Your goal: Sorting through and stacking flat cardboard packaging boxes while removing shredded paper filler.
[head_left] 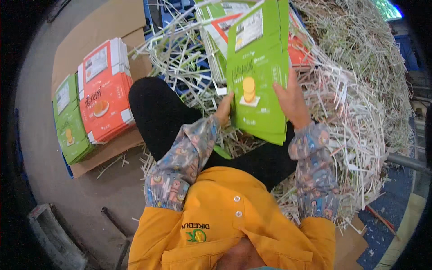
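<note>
Between my two hands is a stack of flat green printed cartons [263, 49], held upright and slightly tilted above my lap. My left hand [223, 109] grips its lower left edge, fingers mostly hidden behind it. On the opposite edge, my right hand [293, 101] has its thumb on the front and the other fingers out of sight behind. Just behind the held stack lies a pile of cartons with pale edges [213, 54]. An orange-red carton [299, 50] shows beside its right edge.
Neat stacks of orange-red cartons [110, 99] and green cartons [68, 119] sit on a cardboard sheet [101, 29] at the left. Shredded paper strips [351, 108] heap up along the right. A metal bar [407, 162] juts in at the right; a curved grey object [56, 238] lies lower left.
</note>
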Available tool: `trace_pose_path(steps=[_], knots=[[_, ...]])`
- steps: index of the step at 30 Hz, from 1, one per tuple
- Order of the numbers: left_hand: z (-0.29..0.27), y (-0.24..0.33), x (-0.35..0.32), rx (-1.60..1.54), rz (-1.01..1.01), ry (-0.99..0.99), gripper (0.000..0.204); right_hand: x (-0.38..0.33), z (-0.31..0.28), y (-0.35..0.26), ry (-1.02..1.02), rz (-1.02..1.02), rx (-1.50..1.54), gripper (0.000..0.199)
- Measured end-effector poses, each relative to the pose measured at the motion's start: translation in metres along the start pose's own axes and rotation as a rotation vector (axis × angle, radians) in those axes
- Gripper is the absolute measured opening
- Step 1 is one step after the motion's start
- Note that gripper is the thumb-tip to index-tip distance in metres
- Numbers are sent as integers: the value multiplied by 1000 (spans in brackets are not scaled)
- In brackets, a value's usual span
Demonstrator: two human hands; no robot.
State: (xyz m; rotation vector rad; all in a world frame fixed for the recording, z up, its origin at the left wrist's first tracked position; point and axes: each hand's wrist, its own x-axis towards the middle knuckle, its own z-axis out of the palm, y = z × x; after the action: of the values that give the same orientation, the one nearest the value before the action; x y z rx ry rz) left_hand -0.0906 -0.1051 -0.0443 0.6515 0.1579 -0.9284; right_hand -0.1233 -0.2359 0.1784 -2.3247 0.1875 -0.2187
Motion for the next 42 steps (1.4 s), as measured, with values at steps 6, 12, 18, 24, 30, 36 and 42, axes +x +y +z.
trace_pose_path(steps=[6,12,18,24,30,36,42], knots=[[20,13,-44,753,160,666,49,28,-13,35,57,24,-28,38],[54,1,-84,-375,-397,309,53,23,3,44,70,37,-39,48],[47,-3,-40,-665,-150,274,41,7,52,29,98,-32,-24,57],[27,11,-44,-771,-116,313,33,11,54,25,37,80,139,57],[-8,19,-50,-553,85,411,38,46,44,87,314,233,746,48],[16,35,-67,6,466,764,41,45,34,197,262,410,974,33],[42,90,-85,384,780,582,47,25,91,223,179,365,-2,33]])
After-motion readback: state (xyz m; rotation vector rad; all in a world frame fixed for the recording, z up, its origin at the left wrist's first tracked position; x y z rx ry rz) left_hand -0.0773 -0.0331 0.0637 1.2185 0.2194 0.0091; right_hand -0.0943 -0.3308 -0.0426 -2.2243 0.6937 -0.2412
